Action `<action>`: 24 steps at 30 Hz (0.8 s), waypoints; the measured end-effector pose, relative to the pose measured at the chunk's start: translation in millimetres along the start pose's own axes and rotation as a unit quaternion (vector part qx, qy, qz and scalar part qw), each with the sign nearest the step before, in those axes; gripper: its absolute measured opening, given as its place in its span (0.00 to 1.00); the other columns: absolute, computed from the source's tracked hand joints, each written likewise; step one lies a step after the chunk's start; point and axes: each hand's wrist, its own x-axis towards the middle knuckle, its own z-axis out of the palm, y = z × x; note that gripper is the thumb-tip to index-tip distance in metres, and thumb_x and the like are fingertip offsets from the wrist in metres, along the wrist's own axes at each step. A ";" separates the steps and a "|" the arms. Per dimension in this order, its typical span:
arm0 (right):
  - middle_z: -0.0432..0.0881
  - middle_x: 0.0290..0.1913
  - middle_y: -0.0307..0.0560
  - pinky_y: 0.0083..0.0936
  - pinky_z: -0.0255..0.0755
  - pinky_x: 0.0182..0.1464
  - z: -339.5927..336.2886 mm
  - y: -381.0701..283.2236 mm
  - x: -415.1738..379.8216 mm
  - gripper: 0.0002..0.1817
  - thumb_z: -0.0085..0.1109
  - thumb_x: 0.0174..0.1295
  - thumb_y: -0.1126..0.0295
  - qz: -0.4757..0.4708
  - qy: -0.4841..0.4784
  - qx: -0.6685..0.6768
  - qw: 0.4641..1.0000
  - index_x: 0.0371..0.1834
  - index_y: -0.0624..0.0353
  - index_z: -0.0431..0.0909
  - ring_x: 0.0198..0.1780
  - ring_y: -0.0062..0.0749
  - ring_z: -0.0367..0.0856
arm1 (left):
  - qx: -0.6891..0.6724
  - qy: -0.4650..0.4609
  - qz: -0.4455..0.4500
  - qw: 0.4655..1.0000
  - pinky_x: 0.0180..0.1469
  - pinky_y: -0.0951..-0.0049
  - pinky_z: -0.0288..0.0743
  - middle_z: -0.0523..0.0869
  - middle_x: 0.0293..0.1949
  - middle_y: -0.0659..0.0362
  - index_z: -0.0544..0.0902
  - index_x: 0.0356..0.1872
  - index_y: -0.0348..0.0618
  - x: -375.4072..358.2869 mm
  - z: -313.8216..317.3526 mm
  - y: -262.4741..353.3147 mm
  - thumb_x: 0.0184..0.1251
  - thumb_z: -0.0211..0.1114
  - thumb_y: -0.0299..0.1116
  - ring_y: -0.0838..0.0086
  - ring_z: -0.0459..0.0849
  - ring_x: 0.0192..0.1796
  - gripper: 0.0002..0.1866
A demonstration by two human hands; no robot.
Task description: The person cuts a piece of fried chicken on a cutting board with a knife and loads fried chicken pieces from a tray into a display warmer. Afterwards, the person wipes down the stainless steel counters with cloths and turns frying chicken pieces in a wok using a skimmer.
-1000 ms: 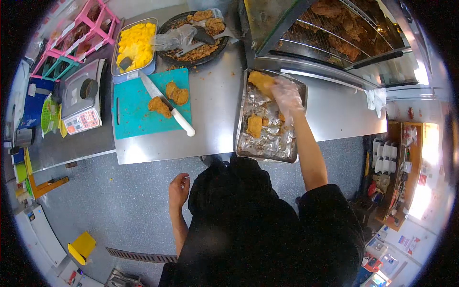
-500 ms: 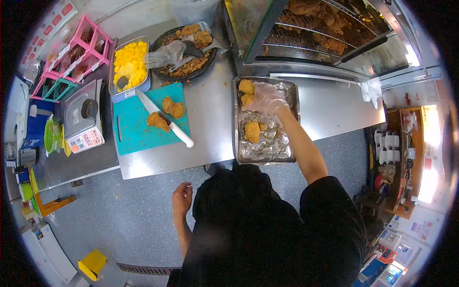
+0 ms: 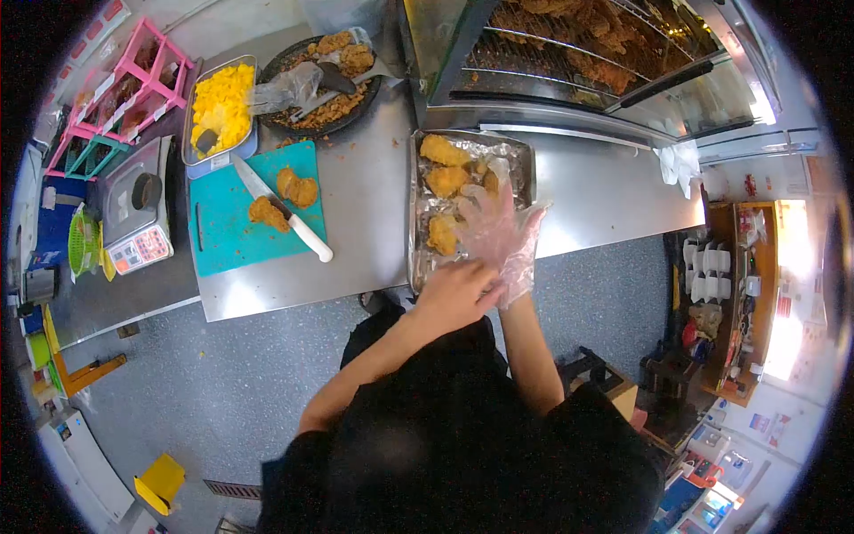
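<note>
My right hand [image 3: 500, 233], in a clear plastic glove [image 3: 520, 278], hovers over the foil-lined tray [image 3: 414, 240] with its fingers spread. At its wrist, my bare left hand [image 3: 455, 295] has its fingers closed on the glove's cuff. Several pieces of golden fried chicken [image 3: 446, 182] lie on the foil, partly covered by the gloved hand. Left of the tray, a teal cutting board [image 3: 233, 236] carries a white-handled knife [image 3: 310, 238] and brown fried chicken pieces [image 3: 297, 188].
Behind the board stand a container of yellow chunks [image 3: 222, 107] and a black pan [image 3: 277, 67] with crumbs, chicken and a crumpled glove. A scale [image 3: 138, 209] sits at left. The glass warming cabinet [image 3: 543, 102] rises behind the tray.
My left hand has come up from my side to the right wrist and taken hold of the glove. The right hand has drawn back towards me from the chicken, its fingers now spread.
</note>
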 end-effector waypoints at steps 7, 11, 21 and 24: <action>0.45 0.79 0.53 0.49 0.46 0.74 49.9 -34.2 -17.6 0.49 0.40 0.60 0.28 -0.057 0.227 -0.561 0.794 0.79 0.38 0.38 0.79 0.49 0.42 | -0.082 -0.187 0.019 0.979 0.42 0.55 0.75 0.82 0.37 0.53 0.76 0.37 0.42 4.6 37.1 10.6 0.67 0.58 0.37 0.53 0.82 0.42 0.09; 0.65 0.67 0.68 0.39 0.63 0.66 2.9 -52.3 23.8 0.49 0.59 0.59 0.44 -0.031 0.201 -0.872 0.445 0.78 0.51 0.46 0.67 0.58 0.66 | -0.093 -0.242 -0.016 0.966 0.40 0.58 0.76 0.82 0.34 0.54 0.77 0.36 0.43 -5.4 30.2 -6.4 0.65 0.62 0.38 0.55 0.83 0.39 0.10; 0.80 0.51 0.58 0.36 0.74 0.49 -48.0 -79.4 76.2 0.32 0.60 0.54 0.57 0.092 0.297 -0.668 0.675 0.62 0.59 0.69 0.53 0.44 0.80 | -0.076 0.034 -0.283 0.955 0.34 0.68 0.76 0.85 0.35 0.53 0.82 0.40 0.42 -128.4 -34.1 -63.0 0.64 0.64 0.31 0.64 0.83 0.31 0.07; 0.81 0.47 0.44 0.25 0.74 0.43 -79.3 -85.5 82.9 0.22 0.59 0.62 0.63 0.019 0.130 -0.685 0.716 0.59 0.56 0.74 0.41 0.30 0.79 | -0.068 0.112 -0.357 0.925 0.32 0.69 0.75 0.86 0.32 0.54 0.82 0.41 0.41 -167.7 -36.5 -73.7 0.64 0.65 0.30 0.68 0.83 0.28 0.07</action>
